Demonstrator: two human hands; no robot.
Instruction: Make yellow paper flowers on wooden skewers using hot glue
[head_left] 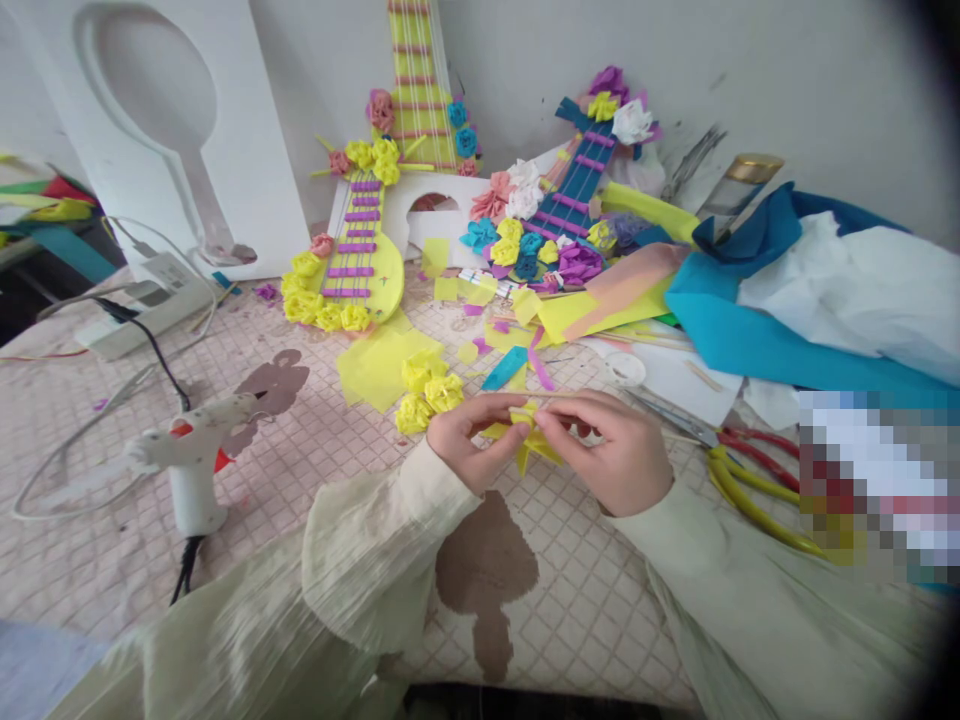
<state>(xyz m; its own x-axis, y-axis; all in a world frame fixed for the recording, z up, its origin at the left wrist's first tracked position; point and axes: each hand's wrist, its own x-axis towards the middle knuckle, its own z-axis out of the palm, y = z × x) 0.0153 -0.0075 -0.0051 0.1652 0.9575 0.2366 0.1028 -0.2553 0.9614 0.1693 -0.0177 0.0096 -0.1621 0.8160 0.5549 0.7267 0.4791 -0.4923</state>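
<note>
Near the table's front middle, my left hand pinches a piece of yellow paper with several pointed flaps hanging below. My right hand holds the same paper from the right, its fingers closed, with a thin stick along the top of both hands. The fingertips of the two hands almost meet. Just left of my left hand lie yellow paper flowers. Behind them is a sheet of yellow paper. A blue strip lies beyond my hands.
A white glue gun with cables stands left, near a power strip. Decorated paper instruments lean at the back. Scissors and a tape roll lie right, before blue paper. A glass jar stands behind.
</note>
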